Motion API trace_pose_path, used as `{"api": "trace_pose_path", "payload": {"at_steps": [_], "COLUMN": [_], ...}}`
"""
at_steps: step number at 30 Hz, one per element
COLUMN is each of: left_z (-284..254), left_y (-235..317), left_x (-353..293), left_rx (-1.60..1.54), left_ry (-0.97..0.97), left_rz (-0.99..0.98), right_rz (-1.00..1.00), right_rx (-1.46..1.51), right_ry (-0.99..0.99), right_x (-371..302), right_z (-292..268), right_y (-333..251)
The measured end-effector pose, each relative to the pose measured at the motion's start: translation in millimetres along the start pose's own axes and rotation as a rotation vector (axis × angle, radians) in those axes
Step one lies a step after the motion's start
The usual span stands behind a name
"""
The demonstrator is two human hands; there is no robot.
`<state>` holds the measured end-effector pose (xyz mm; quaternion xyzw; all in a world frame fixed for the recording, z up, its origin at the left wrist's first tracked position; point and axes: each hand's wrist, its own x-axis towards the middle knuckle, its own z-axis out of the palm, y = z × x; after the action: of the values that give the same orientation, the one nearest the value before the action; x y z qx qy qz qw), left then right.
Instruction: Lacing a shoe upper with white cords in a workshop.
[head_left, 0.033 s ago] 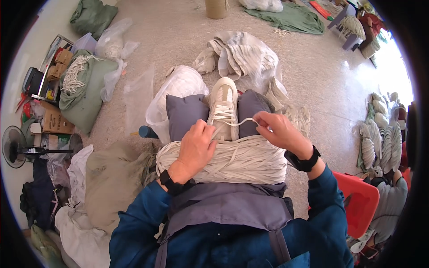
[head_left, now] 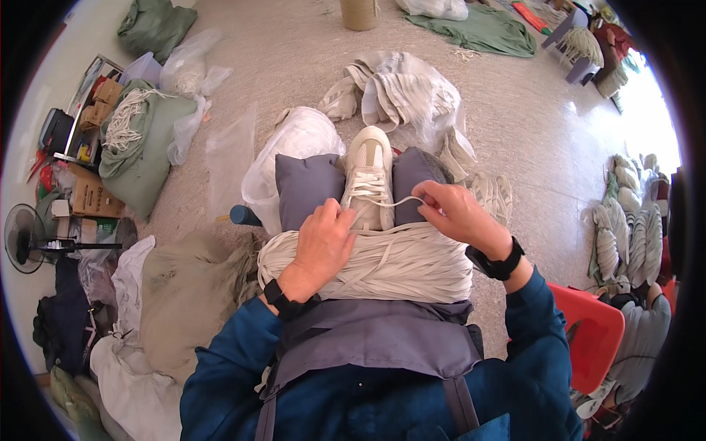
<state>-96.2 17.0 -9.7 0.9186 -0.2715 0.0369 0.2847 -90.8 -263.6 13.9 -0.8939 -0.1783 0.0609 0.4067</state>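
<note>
A cream sneaker (head_left: 370,165) stands between two grey cushions, toe pointing away from me, with flat laces crossed over its tongue. One shoelace (head_left: 401,199) runs in a small arc from the shoe's right side into my right hand (head_left: 454,209), pinched between thumb and fingers. My left hand (head_left: 322,235) is at the shoe's near left, fingers curled together close to the heel; a lace seems to run to its fingertips, though its grip is partly hidden. Under both hands a thick bundle of cream laces (head_left: 397,261) lies across my lap.
Grey cushions (head_left: 309,187) flank the shoe. Beyond it lie a white plastic bag (head_left: 301,151) and a heap of cream shoe parts (head_left: 412,95). A red stool (head_left: 588,331) stands at my right, near another person (head_left: 640,345). Cloths and a fan (head_left: 28,239) are at left.
</note>
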Motion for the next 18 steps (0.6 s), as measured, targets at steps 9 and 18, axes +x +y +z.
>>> {"api": "trace_pose_path", "payload": {"at_steps": [9,18], "left_z": [13,0], "left_y": [-10,-39], "left_x": [1,53], "left_rx": [0.264,0.067], "left_ry": [-0.088,0.015], "left_rz": [0.044,0.031], "right_rz": [-0.072,0.071], "right_rx": [-0.113,-0.355], "right_ry": [0.09,0.005], "right_x": [34,65], "right_z": [41,53], "right_y": [3,-3]}}
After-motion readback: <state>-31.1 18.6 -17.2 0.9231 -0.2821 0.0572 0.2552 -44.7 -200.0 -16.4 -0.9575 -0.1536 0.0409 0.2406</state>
